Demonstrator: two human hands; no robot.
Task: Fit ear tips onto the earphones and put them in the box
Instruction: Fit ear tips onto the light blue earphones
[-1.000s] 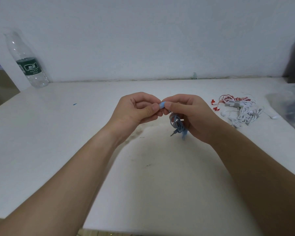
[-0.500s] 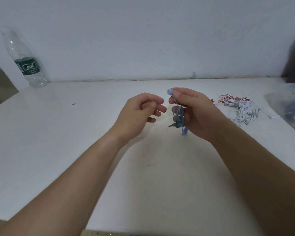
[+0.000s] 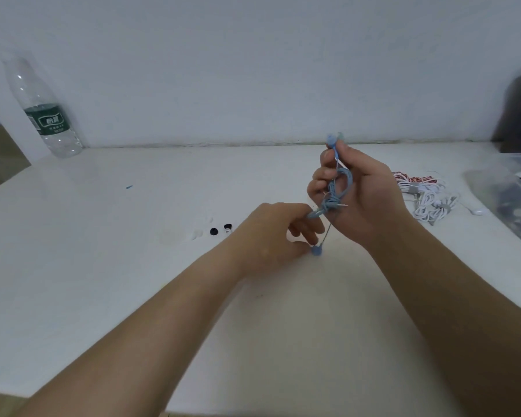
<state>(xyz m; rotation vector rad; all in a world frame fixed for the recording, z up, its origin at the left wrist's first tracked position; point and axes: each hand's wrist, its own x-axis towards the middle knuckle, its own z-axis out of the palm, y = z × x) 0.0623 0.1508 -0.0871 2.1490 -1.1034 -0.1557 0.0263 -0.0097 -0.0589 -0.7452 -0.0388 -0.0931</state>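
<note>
My right hand (image 3: 361,194) holds a coiled bundle of blue earphones (image 3: 337,188) above the white table (image 3: 133,281). One blue earbud (image 3: 331,140) sticks up past its fingertips. A second blue earbud (image 3: 316,250) hangs lower on its cable, and my left hand (image 3: 277,236) pinches it just above the table. Two black ear tips (image 3: 220,230) and some pale ones (image 3: 197,234) lie on the table left of my left hand. A clear plastic box (image 3: 506,200) sits at the right edge.
A heap of red and white earphones (image 3: 424,197) lies between my right hand and the box. A plastic water bottle (image 3: 44,112) stands at the back left against the wall. A dark object (image 3: 518,115) stands at the far right.
My hands came apart. The right hand rose with the bundle; the left dropped down and took the hanging earbud. The ear tips on the table came into view.
</note>
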